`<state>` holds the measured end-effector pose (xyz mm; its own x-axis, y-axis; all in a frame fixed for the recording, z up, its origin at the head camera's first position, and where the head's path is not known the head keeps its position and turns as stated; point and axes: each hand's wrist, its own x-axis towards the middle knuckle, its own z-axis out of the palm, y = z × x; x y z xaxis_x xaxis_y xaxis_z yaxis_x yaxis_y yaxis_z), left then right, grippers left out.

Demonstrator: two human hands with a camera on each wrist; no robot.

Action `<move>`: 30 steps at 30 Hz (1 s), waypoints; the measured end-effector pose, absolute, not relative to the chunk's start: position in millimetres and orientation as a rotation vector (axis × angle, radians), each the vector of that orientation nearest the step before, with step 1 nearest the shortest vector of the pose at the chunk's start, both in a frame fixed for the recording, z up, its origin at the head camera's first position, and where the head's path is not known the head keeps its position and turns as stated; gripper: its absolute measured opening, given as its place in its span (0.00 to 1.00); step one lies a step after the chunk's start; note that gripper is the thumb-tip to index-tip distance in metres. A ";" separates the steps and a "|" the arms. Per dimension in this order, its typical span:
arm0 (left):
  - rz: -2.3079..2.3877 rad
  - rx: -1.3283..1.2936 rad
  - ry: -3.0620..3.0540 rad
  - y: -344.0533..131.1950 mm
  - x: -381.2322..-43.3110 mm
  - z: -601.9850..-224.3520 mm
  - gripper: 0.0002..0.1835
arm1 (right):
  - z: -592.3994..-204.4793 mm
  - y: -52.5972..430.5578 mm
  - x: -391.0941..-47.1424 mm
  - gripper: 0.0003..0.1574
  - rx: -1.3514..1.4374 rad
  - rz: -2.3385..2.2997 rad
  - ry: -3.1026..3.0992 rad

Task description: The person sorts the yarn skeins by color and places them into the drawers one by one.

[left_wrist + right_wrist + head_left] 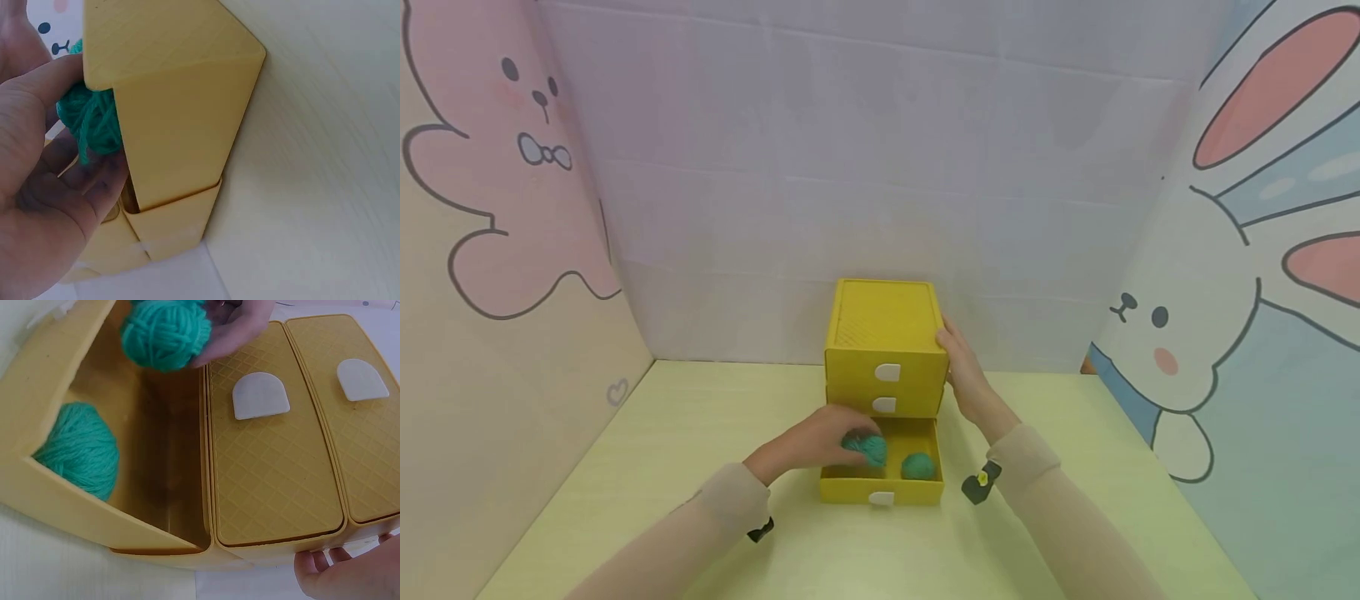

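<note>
My left hand [831, 437] holds a green yarn ball [871, 450] just above the pulled-out bottom drawer [880, 492] of a small yellow drawer cabinet [886, 312]. In the left wrist view the thumb and fingers curve round that yarn ball [94, 122], partly hidden by the drawer wall. A second green yarn ball [918, 467] lies in the drawer's front right corner. Against the cabinet's right side rests my right hand [967, 379]; the right wrist view shows its fingertips [306, 562] touching the side near the shut upper drawers.
The two upper drawers have white tabs [261, 395] on their fronts. The cabinet stands on a pale yellow table [715, 417], near a white back wall [887, 167]. Cartoon-printed side panels [1240, 333] flank the table. Each sleeve cuff has a dark strap [981, 483].
</note>
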<state>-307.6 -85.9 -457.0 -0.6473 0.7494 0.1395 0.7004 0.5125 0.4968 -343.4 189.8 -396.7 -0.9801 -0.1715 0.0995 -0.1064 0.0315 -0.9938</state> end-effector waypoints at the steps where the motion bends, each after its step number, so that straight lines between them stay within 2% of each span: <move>1: 0.803 1.264 2.649 -83.9 -307.5 -458.1 0.17 | -396.9 189.9 -343.6 0.39 -0.303 -2.134 2.222; 14: 0.669 1.261 2.688 -71.3 -311.3 -475.5 0.19 | -397.8 190.3 -344.4 0.38 -0.315 -2.116 2.231; 30: 0.541 1.256 2.762 -67.6 -305.6 -473.9 0.21 | -398.1 189.8 -345.6 0.39 -0.304 -2.118 2.237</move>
